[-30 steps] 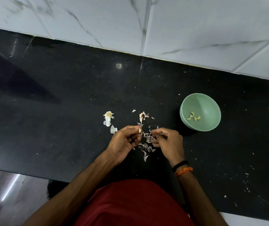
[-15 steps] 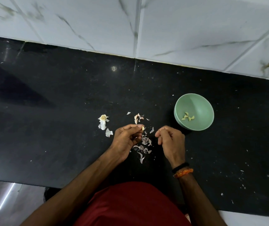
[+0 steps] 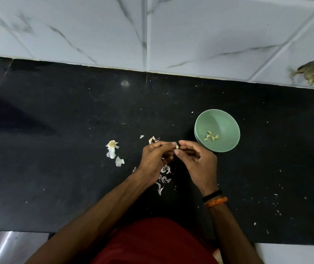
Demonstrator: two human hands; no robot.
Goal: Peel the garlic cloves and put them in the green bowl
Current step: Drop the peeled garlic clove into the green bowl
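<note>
both hands meet over the counter (image 3: 57, 149), left hand (image 3: 155, 159) and right hand (image 3: 199, 162) pinching one garlic clove (image 3: 176, 146) beside the green bowl (image 3: 226, 143). it looks tiny, light, firm and likely slippery; fingertip grip at the ends suits.

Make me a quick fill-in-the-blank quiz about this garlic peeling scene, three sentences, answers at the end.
1. The peeled cloves lie inside the ____ bowl.
2. Both hands, left hand and right hand, meet at one garlic clove above the ____ countertop.
3. The bowl stands on the person's ____ side.

Answers: green; black; right
</note>
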